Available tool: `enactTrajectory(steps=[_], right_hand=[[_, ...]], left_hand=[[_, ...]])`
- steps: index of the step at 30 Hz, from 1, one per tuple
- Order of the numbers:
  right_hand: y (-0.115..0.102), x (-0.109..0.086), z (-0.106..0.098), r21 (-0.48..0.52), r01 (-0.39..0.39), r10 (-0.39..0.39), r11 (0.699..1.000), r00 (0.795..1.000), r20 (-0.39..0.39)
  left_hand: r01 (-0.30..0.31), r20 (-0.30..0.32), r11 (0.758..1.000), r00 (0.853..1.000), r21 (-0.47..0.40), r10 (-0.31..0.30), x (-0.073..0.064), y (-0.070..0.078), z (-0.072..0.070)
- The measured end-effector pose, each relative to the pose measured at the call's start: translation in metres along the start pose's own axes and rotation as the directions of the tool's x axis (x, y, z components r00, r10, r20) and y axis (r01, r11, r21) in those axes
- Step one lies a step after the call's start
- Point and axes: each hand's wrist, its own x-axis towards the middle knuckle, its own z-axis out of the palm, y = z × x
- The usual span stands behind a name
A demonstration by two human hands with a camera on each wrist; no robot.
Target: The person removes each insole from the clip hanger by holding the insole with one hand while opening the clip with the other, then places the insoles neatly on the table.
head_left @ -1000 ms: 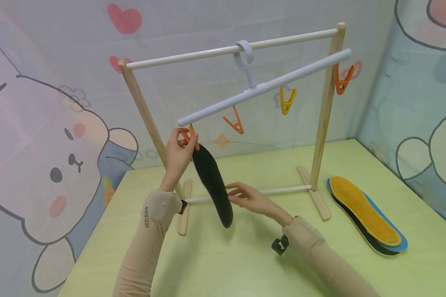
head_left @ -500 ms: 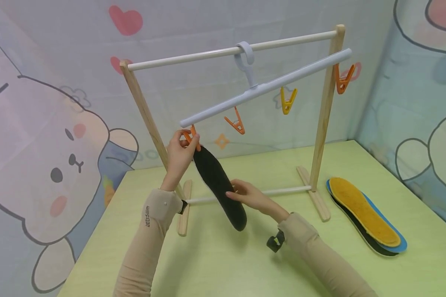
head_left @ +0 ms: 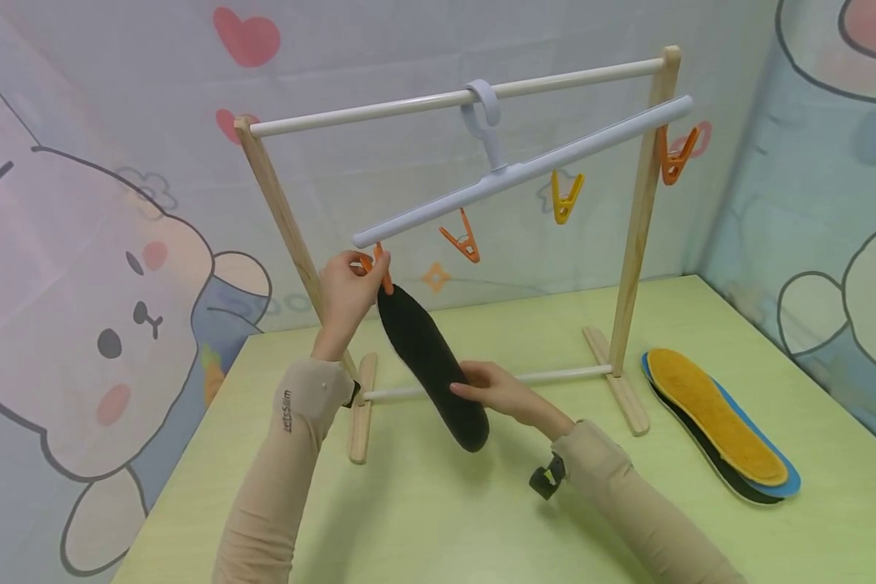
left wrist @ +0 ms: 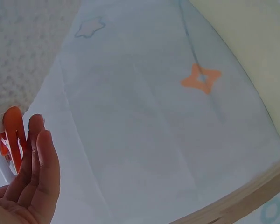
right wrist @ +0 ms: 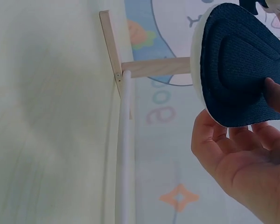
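A black insole (head_left: 427, 357) with a pale underside slants down from an orange clip (head_left: 387, 280) at the low left end of the white hanger (head_left: 504, 174). My left hand (head_left: 348, 296) pinches that clip at the top of the insole. Lower down, my right hand (head_left: 500, 393) grips the insole's right edge, thumb on the dark face and fingers behind, as the right wrist view shows on the insole (right wrist: 238, 65). In the left wrist view, the orange clip (left wrist: 14, 133) sits at the insole's pale underside (left wrist: 28, 51), beside my fingers.
The hanger hooks over the rack's white top bar (head_left: 380, 107), tilted up to the right. Another orange clip (head_left: 467, 243), a yellow clip (head_left: 564, 203) and a far-right orange clip (head_left: 675, 162) hang from it. On the table's right side lie stacked insoles, yellow on top (head_left: 715, 414).
My right hand has gone from beside the insole to gripping its edge. The insole's lower end has swung to the right. My left hand stays at the clip.
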Motion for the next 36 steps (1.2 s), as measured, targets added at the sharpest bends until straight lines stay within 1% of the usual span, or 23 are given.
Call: enactTrajectory(steps=[8,11,16,20,26,36], right_hand=[[0.005,-0.002,-0.001,0.046,-0.045,0.045,0.998,0.999,0.007],[0.009,-0.003,-0.002,0.061,-0.049,0.049,0.997,0.999,0.002],[0.009,-0.005,-0.003,0.077,-0.03,0.03,0.997,1.0,0.003],[0.007,-0.007,-0.003,0.094,-0.034,0.034,0.995,0.999,-0.001],[0.008,-0.01,-0.004,0.116,-0.054,0.055,0.992,0.999,0.003],[0.01,-0.013,-0.003,0.131,-0.064,0.064,0.989,0.998,0.008]], left_hand=[[0.044,0.009,0.999,0.999,0.022,-0.044,-0.001,0.004,-0.003],[0.055,0.005,0.998,0.998,0.002,-0.055,-0.002,0.004,-0.003],[0.062,0.001,0.998,0.998,-0.017,-0.062,-0.003,0.005,-0.002],[0.053,-0.006,0.999,0.999,0.008,-0.053,-0.003,0.006,-0.002],[0.024,0.002,1.0,1.0,0.005,-0.024,-0.006,0.007,-0.002],[-0.007,-0.026,1.0,1.0,0.026,0.007,-0.007,0.011,0.0]])
